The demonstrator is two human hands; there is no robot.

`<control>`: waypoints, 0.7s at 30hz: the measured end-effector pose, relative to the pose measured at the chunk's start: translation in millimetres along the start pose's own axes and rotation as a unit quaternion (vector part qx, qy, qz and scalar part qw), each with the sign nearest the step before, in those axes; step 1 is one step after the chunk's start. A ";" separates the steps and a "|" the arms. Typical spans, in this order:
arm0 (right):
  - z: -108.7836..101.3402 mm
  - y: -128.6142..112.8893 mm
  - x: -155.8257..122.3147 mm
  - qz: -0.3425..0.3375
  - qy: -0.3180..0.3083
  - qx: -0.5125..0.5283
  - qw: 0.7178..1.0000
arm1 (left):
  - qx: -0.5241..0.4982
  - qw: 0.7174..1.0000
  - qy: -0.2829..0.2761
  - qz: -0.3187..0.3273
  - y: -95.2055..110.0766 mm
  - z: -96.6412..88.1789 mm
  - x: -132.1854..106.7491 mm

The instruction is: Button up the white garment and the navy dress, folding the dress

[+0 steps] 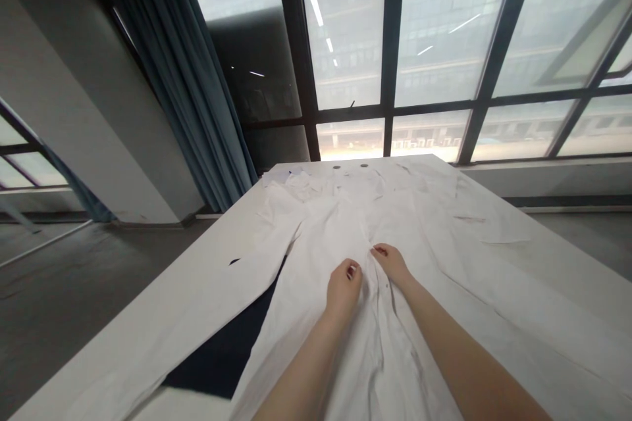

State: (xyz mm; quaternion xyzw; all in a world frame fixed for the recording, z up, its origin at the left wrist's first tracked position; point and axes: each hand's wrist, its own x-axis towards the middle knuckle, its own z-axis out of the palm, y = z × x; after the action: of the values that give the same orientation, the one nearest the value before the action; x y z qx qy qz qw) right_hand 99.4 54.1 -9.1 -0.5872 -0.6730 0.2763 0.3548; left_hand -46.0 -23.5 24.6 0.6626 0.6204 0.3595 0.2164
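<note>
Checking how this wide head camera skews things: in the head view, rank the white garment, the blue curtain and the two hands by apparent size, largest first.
1. White garment
2. Blue curtain
3. Left hand and right hand: they look alike, and nearness to the camera makes ranking them unsure.

Office or commercial workroom on an upper floor, not a home. Floor-to-ceiling windows (345,33) in black steel frames look onto a multi-storey building (459,26). Also a blue-grey curtain (187,79), a square grey column (99,112), a bare grey floor (64,302), and a long table (306,166).
</note>
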 end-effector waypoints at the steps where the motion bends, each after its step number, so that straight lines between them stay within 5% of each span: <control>1: -0.2 2.5 0.5 -0.002 0.003 0.025 1.000 | 0.006 1.000 0.006 0.008 3.0 -1.7 8.8; 8: -3.6 11.8 7.3 -0.048 0.012 0.165 0.985 | 0.093 0.994 0.002 0.060 13.1 19.4 59.2; 21: -8.1 8.6 9.1 -0.033 0.005 0.250 0.968 | 0.149 0.982 0.026 0.114 2.0 36.5 63.4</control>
State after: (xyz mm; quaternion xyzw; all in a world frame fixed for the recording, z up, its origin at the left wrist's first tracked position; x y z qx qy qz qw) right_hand 110.5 64.1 -9.8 -0.4588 -0.5998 0.4213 0.5023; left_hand -19.3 44.0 15.6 0.7446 0.5926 0.3019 0.0566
